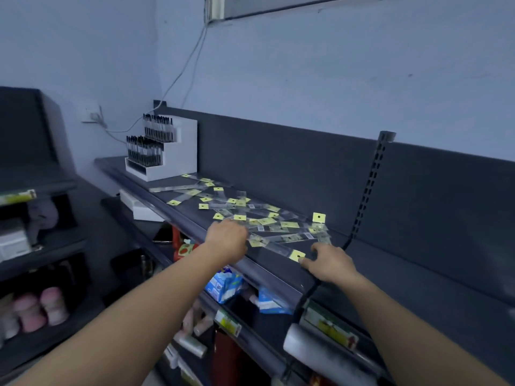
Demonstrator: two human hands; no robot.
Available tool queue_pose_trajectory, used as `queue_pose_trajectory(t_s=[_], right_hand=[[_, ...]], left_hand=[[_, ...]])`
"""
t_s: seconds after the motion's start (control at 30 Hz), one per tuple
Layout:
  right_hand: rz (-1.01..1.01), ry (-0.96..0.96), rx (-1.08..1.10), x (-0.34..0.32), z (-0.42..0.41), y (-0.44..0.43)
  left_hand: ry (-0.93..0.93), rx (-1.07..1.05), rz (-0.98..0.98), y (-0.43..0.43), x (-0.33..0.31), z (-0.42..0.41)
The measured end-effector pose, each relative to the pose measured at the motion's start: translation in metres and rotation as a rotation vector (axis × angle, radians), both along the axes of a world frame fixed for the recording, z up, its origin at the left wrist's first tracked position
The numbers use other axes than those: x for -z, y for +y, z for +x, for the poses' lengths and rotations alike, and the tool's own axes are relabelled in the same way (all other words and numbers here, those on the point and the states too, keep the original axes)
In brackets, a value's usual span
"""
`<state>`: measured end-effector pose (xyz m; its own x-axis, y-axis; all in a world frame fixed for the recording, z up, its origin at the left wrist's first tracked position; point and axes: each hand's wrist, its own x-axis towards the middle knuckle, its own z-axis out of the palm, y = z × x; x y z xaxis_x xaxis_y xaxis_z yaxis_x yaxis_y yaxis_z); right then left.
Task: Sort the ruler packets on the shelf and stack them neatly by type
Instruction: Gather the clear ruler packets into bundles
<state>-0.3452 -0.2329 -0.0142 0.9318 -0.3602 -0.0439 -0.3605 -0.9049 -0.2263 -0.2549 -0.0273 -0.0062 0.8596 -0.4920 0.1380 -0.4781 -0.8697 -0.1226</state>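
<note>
- Ruler packets: clear sleeves with yellow header tags, scattered and overlapping on the dark shelf. The scatter runs from 10 o'clock to 4 o'clock.
- Left hand: at the 8 o'clock edge of the scatter, fingers bent down onto the packets. Whether it grasps any cannot be told.
- Right hand: at 5 o'clock of the scatter, thumb and forefinger pinching the yellow-tagged end of the nearest packet.
- White pen display stand: at the shelf's 10 o'clock end, just beside the farthest packets.
- Blue cartons: on the shelf below, at 6 o'clock of the left hand.
</note>
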Motion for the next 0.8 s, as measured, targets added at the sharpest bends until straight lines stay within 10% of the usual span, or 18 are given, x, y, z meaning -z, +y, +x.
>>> queue_pose_trajectory(t_s=[0.27, 0.8], right_hand=[[0.117, 0.135, 0.289, 0.022, 0.058, 0.0], [0.199, -0.075, 0.156, 0.028, 0.183, -0.016]], left_hand=[[0.087, 0.035, -0.036, 0.019, 0.016, 0.069], [0.285, 0.203, -0.081, -0.02, 0.031, 0.187]])
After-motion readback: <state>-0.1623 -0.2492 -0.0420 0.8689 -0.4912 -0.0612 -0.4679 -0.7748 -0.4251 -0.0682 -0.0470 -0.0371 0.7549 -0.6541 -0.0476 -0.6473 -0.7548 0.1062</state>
